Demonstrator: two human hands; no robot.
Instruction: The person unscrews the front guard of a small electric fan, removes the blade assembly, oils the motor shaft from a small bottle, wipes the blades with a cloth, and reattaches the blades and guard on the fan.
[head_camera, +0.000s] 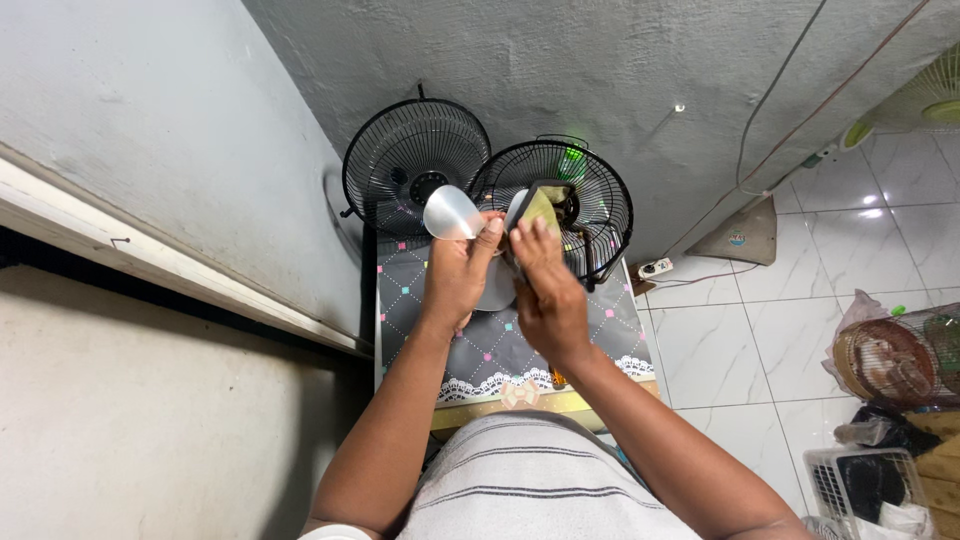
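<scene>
Left hand (455, 275) closed around a translucent plastic fan blade piece (452, 212), held above the bench (490, 350) with its grey diamond-patterned cloth. Right hand (548, 290) presses a yellow-green cloth (541, 208) against the blade, fingers wrapped over it. 2 black wire fan guards (415, 150) stand at the bench's far edge against the grey wall (560, 60).
</scene>
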